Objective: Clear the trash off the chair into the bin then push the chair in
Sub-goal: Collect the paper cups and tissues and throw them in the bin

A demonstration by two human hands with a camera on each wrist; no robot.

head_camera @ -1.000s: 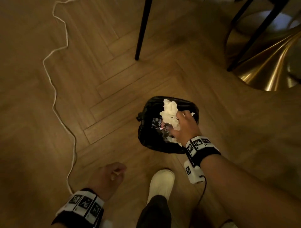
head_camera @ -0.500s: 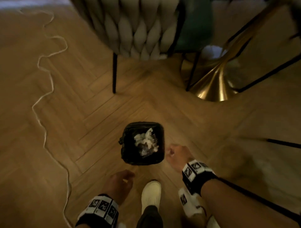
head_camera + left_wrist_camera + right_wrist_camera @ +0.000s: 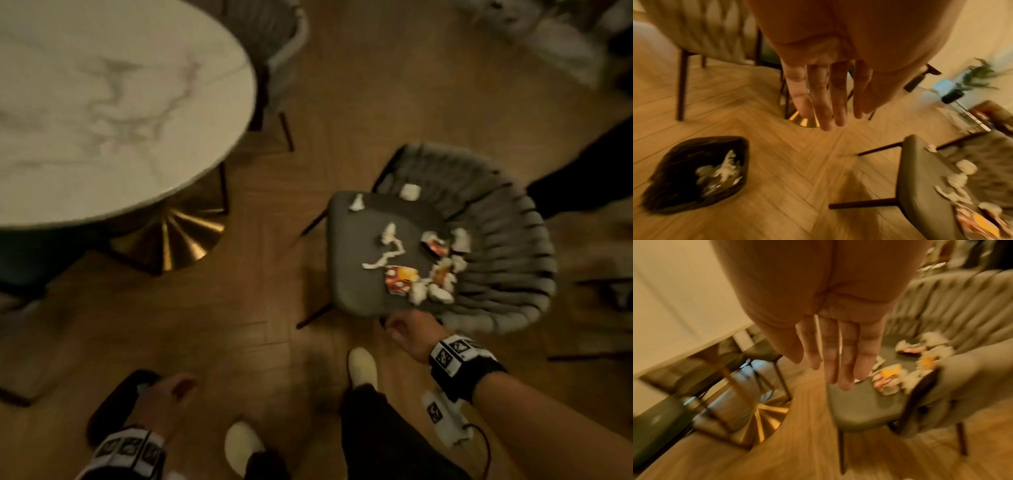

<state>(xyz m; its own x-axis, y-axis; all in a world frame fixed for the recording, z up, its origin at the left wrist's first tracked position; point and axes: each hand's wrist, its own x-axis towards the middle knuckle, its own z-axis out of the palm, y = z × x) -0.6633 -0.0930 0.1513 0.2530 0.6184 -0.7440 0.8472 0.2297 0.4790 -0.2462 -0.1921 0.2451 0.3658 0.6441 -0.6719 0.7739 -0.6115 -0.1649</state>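
Note:
A grey chair [image 3: 356, 267] with a woven back stands pulled out from the table, right of centre. Crumpled white tissues [image 3: 388, 236] and red-yellow wrappers [image 3: 400, 278] lie scattered on its seat, mostly towards the backrest. My right hand [image 3: 409, 330] hovers just off the seat's near edge; its fingers [image 3: 834, 356] are straight and hold nothing. The left hand [image 3: 168, 394] hangs low at the left, fingers [image 3: 828, 97] straight, empty. Under it stands the black-lined bin [image 3: 684, 170] with white tissues inside; the head view shows only its dark edge [image 3: 113, 404].
A round marble table [image 3: 102, 102] on a gold flared base [image 3: 178, 240] fills the upper left. Another grey chair [image 3: 274, 51] is tucked behind it. A dark shape [image 3: 582, 178] lies right of the chair. My white shoes [image 3: 362, 366] stand on the herringbone wood floor.
My right hand let the tissues go into the bin and drew back empty. The view swung from the bin to the chair, and my right hand now reaches towards the seat.

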